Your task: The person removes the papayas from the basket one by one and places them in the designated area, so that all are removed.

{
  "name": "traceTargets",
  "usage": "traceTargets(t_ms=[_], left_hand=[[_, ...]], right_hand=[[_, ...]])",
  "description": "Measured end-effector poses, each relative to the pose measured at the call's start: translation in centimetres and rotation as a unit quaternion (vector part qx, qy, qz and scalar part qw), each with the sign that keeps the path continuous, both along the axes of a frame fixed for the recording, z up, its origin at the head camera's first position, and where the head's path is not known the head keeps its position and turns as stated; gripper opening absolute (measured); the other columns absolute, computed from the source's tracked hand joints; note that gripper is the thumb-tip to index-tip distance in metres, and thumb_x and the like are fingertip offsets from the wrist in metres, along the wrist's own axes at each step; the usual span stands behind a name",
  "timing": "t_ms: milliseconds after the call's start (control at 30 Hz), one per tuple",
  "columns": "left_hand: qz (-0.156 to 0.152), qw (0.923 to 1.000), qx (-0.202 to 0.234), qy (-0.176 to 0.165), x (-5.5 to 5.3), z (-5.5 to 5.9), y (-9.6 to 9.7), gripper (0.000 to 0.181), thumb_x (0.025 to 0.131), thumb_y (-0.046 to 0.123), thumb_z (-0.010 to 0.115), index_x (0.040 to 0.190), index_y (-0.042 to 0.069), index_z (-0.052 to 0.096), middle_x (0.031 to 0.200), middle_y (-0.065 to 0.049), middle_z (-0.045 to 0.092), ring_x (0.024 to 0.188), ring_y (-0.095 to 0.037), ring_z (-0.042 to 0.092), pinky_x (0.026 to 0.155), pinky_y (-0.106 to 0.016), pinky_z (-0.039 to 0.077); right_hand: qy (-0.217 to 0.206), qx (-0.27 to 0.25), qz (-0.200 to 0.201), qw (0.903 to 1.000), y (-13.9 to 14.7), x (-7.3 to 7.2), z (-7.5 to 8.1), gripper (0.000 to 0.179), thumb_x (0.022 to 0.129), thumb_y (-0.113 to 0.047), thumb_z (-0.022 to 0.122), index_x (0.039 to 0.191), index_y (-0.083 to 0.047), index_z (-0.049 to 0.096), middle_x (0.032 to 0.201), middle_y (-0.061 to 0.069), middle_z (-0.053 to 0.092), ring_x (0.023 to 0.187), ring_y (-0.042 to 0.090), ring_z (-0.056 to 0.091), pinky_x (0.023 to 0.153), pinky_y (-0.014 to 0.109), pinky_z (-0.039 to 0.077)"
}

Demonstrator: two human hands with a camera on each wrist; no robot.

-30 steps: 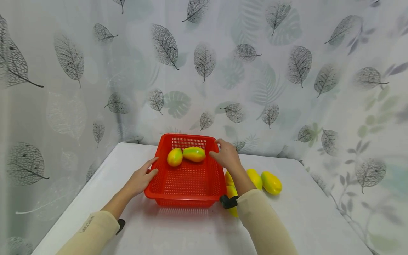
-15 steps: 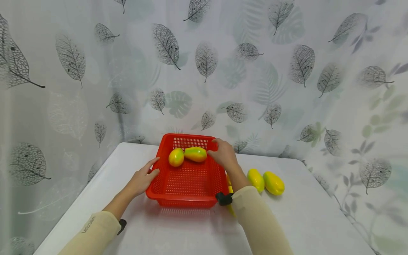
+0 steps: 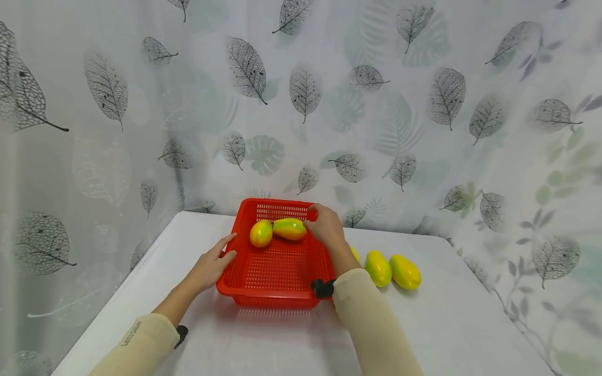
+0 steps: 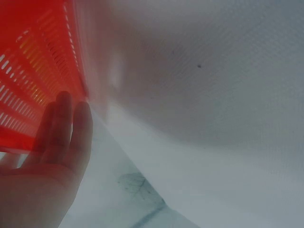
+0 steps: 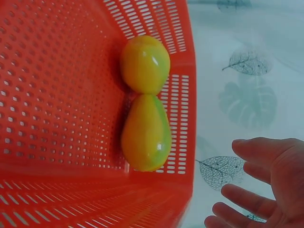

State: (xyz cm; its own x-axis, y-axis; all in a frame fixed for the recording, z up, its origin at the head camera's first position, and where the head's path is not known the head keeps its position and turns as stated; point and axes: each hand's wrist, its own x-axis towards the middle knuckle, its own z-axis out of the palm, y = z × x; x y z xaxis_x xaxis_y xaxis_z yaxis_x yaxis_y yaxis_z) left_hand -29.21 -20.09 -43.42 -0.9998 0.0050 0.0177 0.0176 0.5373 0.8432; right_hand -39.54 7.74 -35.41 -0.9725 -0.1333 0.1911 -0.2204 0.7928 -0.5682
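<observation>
A red perforated plastic basket stands on the white table. Inside, near its back wall, two smooth yellow fruits with green patches lie end to end: a rounded fruit and a longer, pear-shaped fruit. My left hand is at the basket's left side; the left wrist view shows its straight fingers along the outer wall. My right hand is over the back right corner. Its fingers are loosely spread and hold nothing in the right wrist view, beside the basket's rim.
Right of the basket, similar yellow fruits lie on the white tabletop: a nearer fruit, a fruit at its right, and others partly hidden by my right arm. A leaf-patterned curtain hangs behind and beside the table.
My right hand has shifted slightly left, and its forearm now covers more of the fruits beside the basket. The left hand, the basket and its two fruits keep their places.
</observation>
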Motion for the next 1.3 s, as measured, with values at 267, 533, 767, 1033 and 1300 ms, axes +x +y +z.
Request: traceTargets(t_ms=[267, 533, 767, 1033, 1300], left_hand=[[-0.001, 1.0000, -0.001, 0.005, 0.0, 0.1, -0.2, 0.056, 0.097, 0.038, 0.045, 0.148, 0.029, 0.024, 0.116, -0.018, 0.052, 0.079, -0.024, 0.060, 0.066, -0.033, 0.056], [0.001, 1.0000, 0.005, 0.002, 0.1, 0.0, -0.4, 0.056, 0.097, 0.038, 0.046, 0.147, 0.029, 0.024, 0.115, -0.018, 0.053, 0.079, -0.024, 0.060, 0.066, -0.033, 0.055], [0.001, 0.9999, 0.011, 0.002, -0.1, -0.3, -0.2, 0.054, 0.098, 0.032, 0.046, 0.147, 0.029, 0.025, 0.115, -0.017, 0.053, 0.077, -0.021, 0.061, 0.065, -0.033, 0.056], [0.000, 0.9998, 0.019, 0.001, -0.1, 0.0, 0.0, 0.054, 0.097, 0.031, 0.046, 0.147, 0.029, 0.025, 0.118, -0.018, 0.053, 0.079, -0.024, 0.061, 0.065, -0.033, 0.056], [0.006, 0.9998, 0.021, -0.002, 0.1, -0.1, 0.1, 0.054, 0.097, 0.034, 0.047, 0.147, 0.031, 0.026, 0.117, -0.018, 0.053, 0.082, -0.027, 0.062, 0.065, -0.032, 0.055]], right_hand=[[-0.001, -0.006, 0.004, 1.0000, -0.5, -0.3, -0.6, 0.046, 0.085, -0.024, 0.068, 0.127, -0.014, 0.055, 0.123, 0.008, 0.057, 0.109, 0.028, 0.054, 0.088, 0.043, 0.047], [-0.005, -0.012, 0.010, 0.9999, -1.5, -0.8, -1.4, 0.047, 0.084, -0.024, 0.069, 0.128, -0.015, 0.055, 0.124, 0.007, 0.057, 0.105, 0.026, 0.055, 0.085, 0.041, 0.049], [-0.001, -0.007, 0.008, 0.9999, -2.1, -1.5, -1.8, 0.049, 0.083, -0.024, 0.069, 0.129, -0.015, 0.055, 0.125, 0.008, 0.056, 0.110, 0.027, 0.051, 0.091, 0.043, 0.046], [-0.002, 0.025, 0.004, 0.9997, -2.8, -2.6, -2.2, 0.050, 0.082, -0.024, 0.071, 0.129, -0.015, 0.055, 0.124, 0.008, 0.056, 0.111, 0.027, 0.051, 0.095, 0.044, 0.043], [-0.007, 0.081, 0.003, 0.9967, -3.1, -3.5, -3.7, 0.052, 0.081, -0.025, 0.071, 0.130, -0.017, 0.054, 0.120, 0.010, 0.053, 0.104, 0.027, 0.049, 0.094, 0.045, 0.043]])
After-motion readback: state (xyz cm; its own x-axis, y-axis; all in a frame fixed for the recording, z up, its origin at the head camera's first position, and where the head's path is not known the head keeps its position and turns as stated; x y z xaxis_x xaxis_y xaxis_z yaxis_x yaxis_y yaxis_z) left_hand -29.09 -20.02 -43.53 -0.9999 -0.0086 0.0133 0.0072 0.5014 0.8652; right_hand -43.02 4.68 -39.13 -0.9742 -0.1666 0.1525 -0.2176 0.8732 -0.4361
